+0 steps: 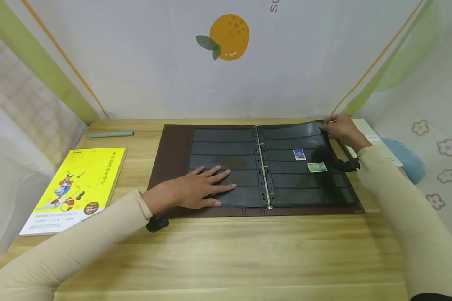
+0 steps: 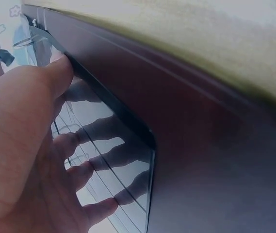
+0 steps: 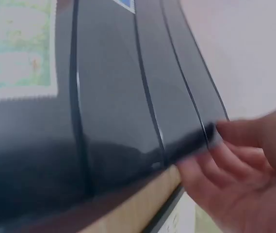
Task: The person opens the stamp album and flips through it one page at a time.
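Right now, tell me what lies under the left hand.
The left hand lies flat on a black pocket page of the open album. Its visible pockets look empty; whatever sits beneath the palm is covered.

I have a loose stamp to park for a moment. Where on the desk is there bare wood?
Bare wood runs along the near edge of the table, in front of the stamp album, and between the yellow book and the album. The album pages are taken by the left hand and right hand.
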